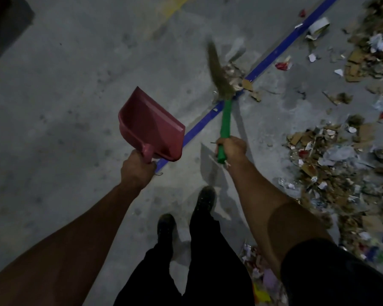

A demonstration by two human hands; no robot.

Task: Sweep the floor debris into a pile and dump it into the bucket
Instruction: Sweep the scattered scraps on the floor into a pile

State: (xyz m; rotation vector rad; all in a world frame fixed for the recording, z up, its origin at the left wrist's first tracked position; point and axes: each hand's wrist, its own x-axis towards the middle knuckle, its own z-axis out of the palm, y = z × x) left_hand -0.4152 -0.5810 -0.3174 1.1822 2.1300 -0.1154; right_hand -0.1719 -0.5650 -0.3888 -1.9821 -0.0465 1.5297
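Right hand (pixel 231 149), centre of frame, gripping green broom (pixel 224 120); blurred bristles up above it, beside small debris (pixel 234 76) on blue floor line (pixel 272 54). Left hand (pixel 137 166) gripping red dustpan (pixel 150 124), raised centre-left. Large debris pile (pixel 341 164) right of frame.

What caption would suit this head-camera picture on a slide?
Right hand sweeps a green-handled broom at floor debris; left hand holds a red dustpan.

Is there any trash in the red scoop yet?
Empty. The red dustpan in the left hand shows only bare plastic inside; the debris lies on the floor.
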